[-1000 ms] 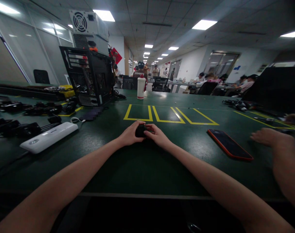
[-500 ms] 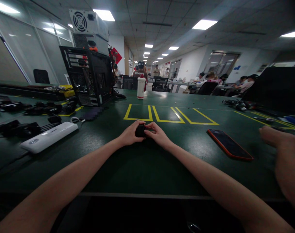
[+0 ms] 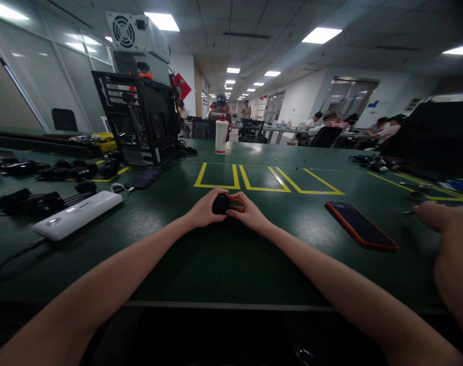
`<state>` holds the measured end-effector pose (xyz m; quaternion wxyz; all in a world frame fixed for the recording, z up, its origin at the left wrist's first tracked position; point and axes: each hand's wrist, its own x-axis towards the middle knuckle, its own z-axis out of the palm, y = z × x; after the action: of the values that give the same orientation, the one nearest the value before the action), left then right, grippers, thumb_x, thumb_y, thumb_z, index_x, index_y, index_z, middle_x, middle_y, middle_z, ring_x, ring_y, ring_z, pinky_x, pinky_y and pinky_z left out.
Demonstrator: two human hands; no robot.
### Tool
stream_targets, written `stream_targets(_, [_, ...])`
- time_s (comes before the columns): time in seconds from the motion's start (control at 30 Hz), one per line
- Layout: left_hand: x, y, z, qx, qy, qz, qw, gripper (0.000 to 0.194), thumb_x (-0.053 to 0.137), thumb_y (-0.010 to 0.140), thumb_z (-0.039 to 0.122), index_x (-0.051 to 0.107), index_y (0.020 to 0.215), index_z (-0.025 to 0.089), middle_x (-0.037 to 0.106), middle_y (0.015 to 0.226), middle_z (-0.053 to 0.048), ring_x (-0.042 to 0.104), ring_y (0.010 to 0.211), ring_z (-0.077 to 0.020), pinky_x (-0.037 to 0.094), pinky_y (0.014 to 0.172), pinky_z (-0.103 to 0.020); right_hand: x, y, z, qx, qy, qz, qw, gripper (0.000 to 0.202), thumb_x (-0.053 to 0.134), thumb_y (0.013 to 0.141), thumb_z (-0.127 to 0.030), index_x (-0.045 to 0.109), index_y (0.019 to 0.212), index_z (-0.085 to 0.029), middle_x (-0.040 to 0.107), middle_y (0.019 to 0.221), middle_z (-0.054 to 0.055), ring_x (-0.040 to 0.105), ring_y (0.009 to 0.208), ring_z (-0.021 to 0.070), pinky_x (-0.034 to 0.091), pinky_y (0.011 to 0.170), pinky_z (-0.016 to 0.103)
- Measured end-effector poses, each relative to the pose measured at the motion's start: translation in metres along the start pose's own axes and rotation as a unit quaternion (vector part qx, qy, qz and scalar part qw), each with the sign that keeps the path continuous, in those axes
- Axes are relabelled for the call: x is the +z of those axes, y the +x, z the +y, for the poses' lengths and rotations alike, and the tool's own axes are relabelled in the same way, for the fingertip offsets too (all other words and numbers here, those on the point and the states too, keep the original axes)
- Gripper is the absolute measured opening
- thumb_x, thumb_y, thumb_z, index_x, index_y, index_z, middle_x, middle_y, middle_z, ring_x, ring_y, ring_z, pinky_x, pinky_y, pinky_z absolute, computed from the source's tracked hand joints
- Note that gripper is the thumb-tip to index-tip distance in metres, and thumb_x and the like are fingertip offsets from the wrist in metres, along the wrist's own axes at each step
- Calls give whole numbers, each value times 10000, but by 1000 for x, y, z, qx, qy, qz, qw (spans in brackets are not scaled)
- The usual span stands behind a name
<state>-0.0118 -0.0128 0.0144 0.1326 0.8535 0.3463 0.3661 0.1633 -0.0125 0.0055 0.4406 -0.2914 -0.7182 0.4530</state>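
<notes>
A small, dark, rounded object (image 3: 220,205) is held just above the green table, in front of me; its exact kind is too dark to make out. My left hand (image 3: 204,209) wraps round its left side, thumb below and fingers over the top. From the right, my right hand (image 3: 249,211) pinches at its edge with thumb and fingertips. The fingers cover part of its sides. Beyond both hands, yellow tape outlines (image 3: 216,186) mark the table.
A phone with an orange-red edge (image 3: 361,223) lies to the right, near another person's hand (image 3: 437,213). At left are a white power strip (image 3: 79,214) and black adapters (image 3: 44,203). Behind stand an open computer case (image 3: 151,117) and a white cup (image 3: 221,137).
My right fingertips have shifted slightly on the dark object, and more of its rounded face shows. The other person's hand at right has moved a little, with a metal tool showing beside it.
</notes>
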Motion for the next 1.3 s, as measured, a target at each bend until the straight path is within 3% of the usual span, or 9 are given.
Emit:
stream_targets(0.2, [1,0,-1,3,-4,5,1000,588,645,609,250,379,1130,199,483,1134,-60,472,1055,-211,362,919,-364,-1,3,-1,21,-5,21,1000,179,568,702,-261,493,850,-194,546,904,17,546,859,140,462,774,325])
stream_targets(0.43, [0,-1,1,-1,-4,0,1000,582,645,609,241,384,1127,193,486,1126,-62,477,1041,-208,368,912,-357,0,4,-5,41,-15,19,999,268,576,694,-219,507,950,-171,548,984,58,546,915,157,433,840,354])
stream_targets(0.63, [-1,-1,1,1,-9,3,1000,577,646,604,230,389,1120,201,490,1114,-57,485,1028,-207,375,900,-358,-1,-1,-1,2,21,-7,1000,274,617,658,-201,487,899,-197,538,958,16,566,888,147,450,816,331])
stream_targets(0.8, [0,0,-1,1,-5,4,1000,580,647,607,249,387,1122,198,488,1113,-58,486,1024,-204,374,901,-358,1,2,1,-20,-6,24,999,140,569,704,-229,513,823,-183,554,865,5,562,883,136,430,849,325])
stream_targets(0.93, [1,1,-1,-1,-8,1,1000,593,648,603,238,380,1131,198,490,1112,-58,487,1021,-205,376,899,-358,2,5,1,-7,-12,44,999,245,582,688,-205,495,916,-188,550,962,33,549,937,147,422,872,340])
stream_targets(1.17, [0,0,1,-6,-11,0,1000,575,640,610,238,388,1126,201,488,1117,-60,486,1026,-214,379,893,-367,0,0,-3,16,5,-2,1000,272,590,680,-187,483,931,-188,533,993,36,554,931,148,436,850,334])
stream_targets(1.3, [0,0,0,-4,-10,1,1000,594,651,603,265,385,1130,199,485,1124,-63,483,1029,-214,377,897,-366,1,-1,-4,12,4,14,1000,210,577,694,-219,488,881,-184,529,905,17,563,847,127,459,785,310])
